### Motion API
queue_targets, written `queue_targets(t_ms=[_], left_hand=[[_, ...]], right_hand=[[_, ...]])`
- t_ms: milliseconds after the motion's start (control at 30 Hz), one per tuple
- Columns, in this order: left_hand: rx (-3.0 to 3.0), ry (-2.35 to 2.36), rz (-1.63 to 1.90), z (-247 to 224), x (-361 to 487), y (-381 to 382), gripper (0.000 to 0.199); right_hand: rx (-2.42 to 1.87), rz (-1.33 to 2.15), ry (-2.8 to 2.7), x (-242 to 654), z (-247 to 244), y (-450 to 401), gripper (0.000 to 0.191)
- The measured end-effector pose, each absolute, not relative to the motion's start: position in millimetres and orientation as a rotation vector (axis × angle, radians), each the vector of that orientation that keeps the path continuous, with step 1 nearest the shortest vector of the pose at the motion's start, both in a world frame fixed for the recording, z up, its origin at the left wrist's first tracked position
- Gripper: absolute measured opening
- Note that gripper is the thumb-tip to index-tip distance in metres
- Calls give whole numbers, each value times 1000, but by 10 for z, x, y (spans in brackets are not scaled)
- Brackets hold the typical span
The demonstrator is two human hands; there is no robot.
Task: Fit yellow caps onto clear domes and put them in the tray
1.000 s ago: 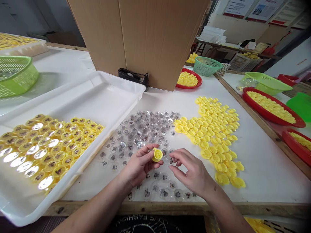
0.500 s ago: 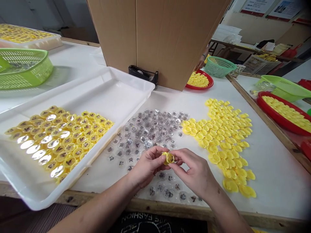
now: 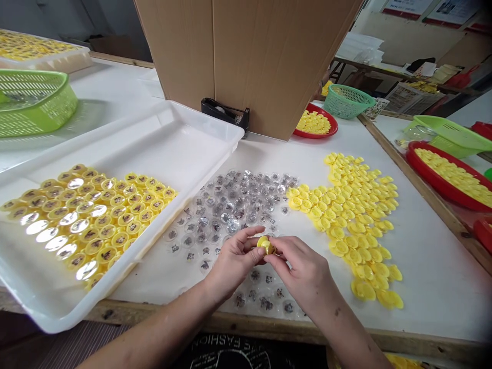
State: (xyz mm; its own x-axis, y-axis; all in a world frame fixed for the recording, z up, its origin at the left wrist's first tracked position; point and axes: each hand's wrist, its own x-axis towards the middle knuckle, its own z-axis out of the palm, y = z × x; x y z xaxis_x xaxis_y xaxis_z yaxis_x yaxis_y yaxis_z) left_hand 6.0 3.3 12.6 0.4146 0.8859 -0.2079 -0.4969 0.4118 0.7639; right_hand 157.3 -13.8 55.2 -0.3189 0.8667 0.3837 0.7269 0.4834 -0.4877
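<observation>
Black shirt fabric point(image 3: 246, 353) with white lettering shows at the bottom edge of the view, just behind the worktop's wooden edge point(image 3: 269, 328). Above that edge, the left hand point(image 3: 234, 261) and right hand point(image 3: 303, 271) meet over the worktop, both closed to a pinch. Between them, a small yellow plastic cap point(image 3: 265, 245) is held by the fingertips, tilted, and partly hidden by them. Transparent plastic capsules point(image 3: 230, 210) with dark printed figures lie around and beneath the hands, spreading away from them in a loose single layer. Just right of these, loose yellow caps point(image 3: 353, 220) form a wide, uneven patch, touching the capsules at one edge.

To the left, a white plastic tray point(image 3: 154, 138) holds neat rows of yellow-backed capsules point(image 3: 92, 220), well beside the hands. Farther on stands an upright cardboard panel point(image 3: 246, 51) with a black tape dispenser point(image 3: 225, 115) at its foot. Beyond it are a red plate of yellow caps point(image 3: 315, 120) and a teal basket point(image 3: 348, 101). A lime-green basket point(image 3: 34, 105) sits far left, and a red tray of yellow caps point(image 3: 442, 177) lies far right, past the worktop's wooden divider.
</observation>
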Motion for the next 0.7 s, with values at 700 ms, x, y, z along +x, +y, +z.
queue_targets(t_ms=[700], left_hand=[[1052,783,969,150,-23,24,32]], right_hand=[[-1335,1085,-1592,1660,368,-98,22]])
